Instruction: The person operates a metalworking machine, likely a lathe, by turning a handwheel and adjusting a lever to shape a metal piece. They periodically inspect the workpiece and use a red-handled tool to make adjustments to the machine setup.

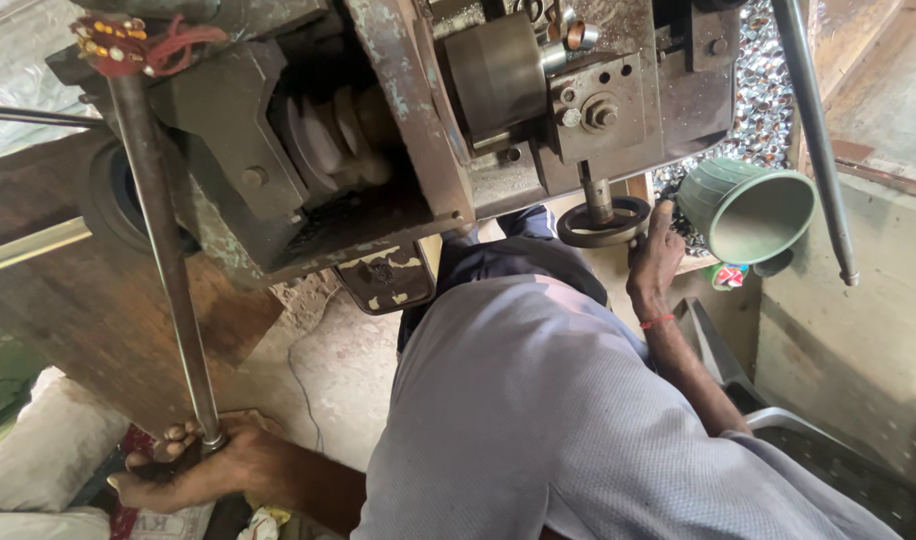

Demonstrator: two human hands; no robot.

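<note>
Left hand [193, 465] around steel rod [163, 250]; right hand [654, 262] beside black handwheel [605, 222], green cup [748, 208] nearby.

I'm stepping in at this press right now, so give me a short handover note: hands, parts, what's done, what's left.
Left hand: grip closed around the bottom end of the long steel lever rod.
Right hand: fingers at the round die plate under the punch, beside the green mug.
Small shiny metal pieces lie piled behind the mug.
Done and left: the picture shows no count, and I cannot tell whether a piece sits on the die.
</note>
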